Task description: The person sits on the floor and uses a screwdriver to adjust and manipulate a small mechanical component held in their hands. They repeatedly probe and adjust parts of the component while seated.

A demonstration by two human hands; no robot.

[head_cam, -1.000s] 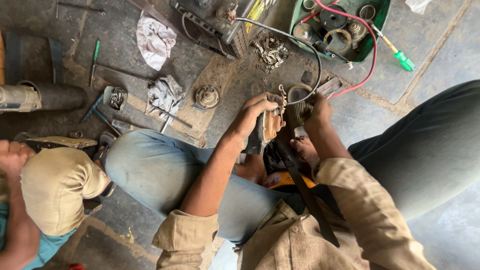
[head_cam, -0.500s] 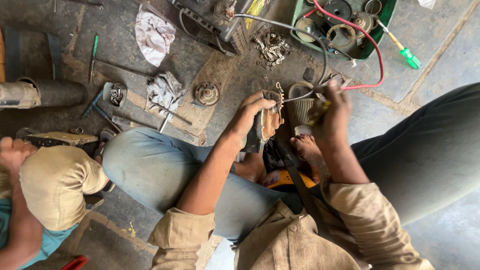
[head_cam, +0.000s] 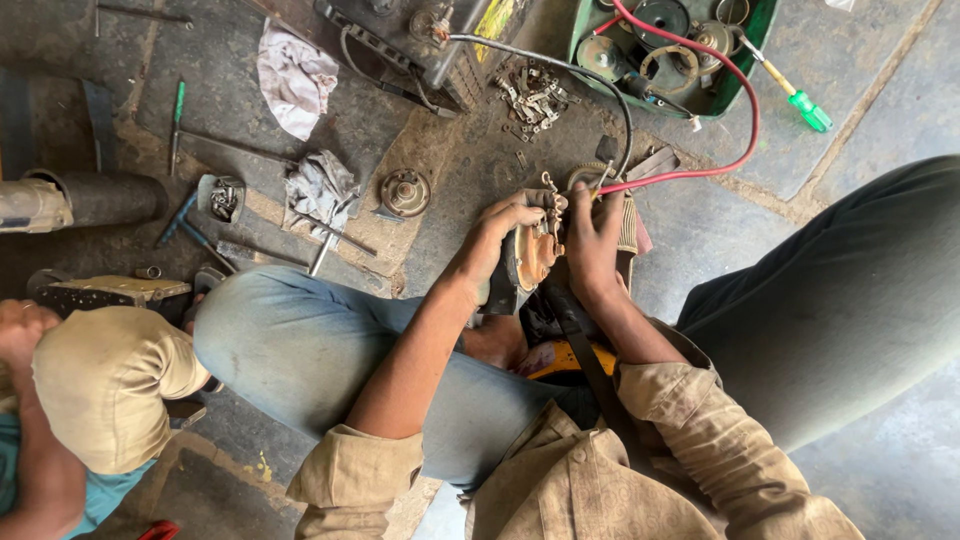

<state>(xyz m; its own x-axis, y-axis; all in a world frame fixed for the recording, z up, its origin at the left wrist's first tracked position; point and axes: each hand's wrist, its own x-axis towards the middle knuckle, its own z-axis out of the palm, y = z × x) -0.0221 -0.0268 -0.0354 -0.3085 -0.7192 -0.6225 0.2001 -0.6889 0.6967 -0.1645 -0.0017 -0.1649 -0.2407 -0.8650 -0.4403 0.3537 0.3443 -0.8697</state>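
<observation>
I hold a round, rusty metal motor part point(head_cam: 537, 255) between both hands above my lap. My left hand point(head_cam: 497, 232) grips its left rim with the fingers curled over the top. My right hand point(head_cam: 592, 243) clasps its right side, fingers pressed against the upper edge where small metal terminals stick out. A red cable point(head_cam: 735, 150) and a black cable point(head_cam: 608, 85) run down to the part near my right fingers. Most of the part's face is hidden by my hands.
A green tray point(head_cam: 758, 35) with round metal parts stands at the top right, a green-handled screwdriver point(head_cam: 800, 100) beside it. A pile of small metal pieces point(head_cam: 535, 95), rags point(head_cam: 296, 75), a round disc point(head_cam: 405, 192) and hand tools lie on the dirty floor. Another person's knee point(head_cam: 110, 385) is at left.
My right hand has come in from the right and closed on the part's right side. The camera has shifted slightly, and the part sits a little lower between my hands.
</observation>
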